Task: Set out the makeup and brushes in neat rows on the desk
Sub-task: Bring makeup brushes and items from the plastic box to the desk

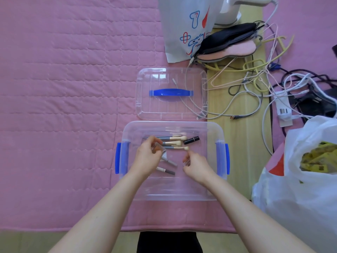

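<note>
A clear plastic storage box [127, 132] with blue side latches sits open on the pink quilt. Inside lie three makeup brushes [173, 142] with grey handles and cream tips, a black lipstick tube [191, 140], and two grey pencil-like tubes [170, 162]. Both hands reach into the box. My left hand [148, 157] holds a small clear compact [160, 149] by its edges. My right hand [197, 166] has curled fingers pinching a small clear item [186, 162] that is mostly hidden.
The box's clear lid [171, 94] with a blue handle lies just beyond the box. A printed white bag [184, 30] stands behind it. Tangled cables [273, 84], hangers and a power strip cover the wooden floor at right. A white plastic bag [300, 170] sits at near right.
</note>
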`<state>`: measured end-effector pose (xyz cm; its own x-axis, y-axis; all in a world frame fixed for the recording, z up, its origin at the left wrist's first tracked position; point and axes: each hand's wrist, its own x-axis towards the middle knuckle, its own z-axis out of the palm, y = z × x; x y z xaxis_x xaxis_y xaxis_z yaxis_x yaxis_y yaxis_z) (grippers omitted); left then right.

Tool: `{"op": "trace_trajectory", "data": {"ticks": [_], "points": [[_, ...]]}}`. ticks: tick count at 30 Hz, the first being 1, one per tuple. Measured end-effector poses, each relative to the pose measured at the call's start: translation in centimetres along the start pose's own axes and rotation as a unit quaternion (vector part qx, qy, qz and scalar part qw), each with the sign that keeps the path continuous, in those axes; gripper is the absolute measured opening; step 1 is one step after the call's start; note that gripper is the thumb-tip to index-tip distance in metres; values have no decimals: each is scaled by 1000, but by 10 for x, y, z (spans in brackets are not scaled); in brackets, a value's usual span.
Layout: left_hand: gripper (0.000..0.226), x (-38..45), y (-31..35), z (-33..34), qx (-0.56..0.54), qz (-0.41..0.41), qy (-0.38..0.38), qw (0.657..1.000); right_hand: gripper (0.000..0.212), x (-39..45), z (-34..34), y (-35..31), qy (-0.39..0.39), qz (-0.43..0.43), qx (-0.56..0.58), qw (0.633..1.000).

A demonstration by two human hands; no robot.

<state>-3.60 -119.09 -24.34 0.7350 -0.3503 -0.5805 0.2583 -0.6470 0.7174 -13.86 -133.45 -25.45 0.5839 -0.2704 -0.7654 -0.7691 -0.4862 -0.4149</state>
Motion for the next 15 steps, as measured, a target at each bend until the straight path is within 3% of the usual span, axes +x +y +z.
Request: {"op": "trace_trajectory", "data": {"ticks": [3,8,11,15], "points": [[6,-2,-3,-2,47,-16,-16,999,17,2,-2,-6,10,5,-9,1000],[12,2,-12,-1,235,12,-41,971,19,9,-7,-10,85,-46,-113,989],[12,2,-14,3,401,92,-59,910,33,19,-15,-14,121,-56,-235,963],[23,5,-10,11,545,168,-89,817,34,27,-18,-16,129,-76,-330,932]]}}
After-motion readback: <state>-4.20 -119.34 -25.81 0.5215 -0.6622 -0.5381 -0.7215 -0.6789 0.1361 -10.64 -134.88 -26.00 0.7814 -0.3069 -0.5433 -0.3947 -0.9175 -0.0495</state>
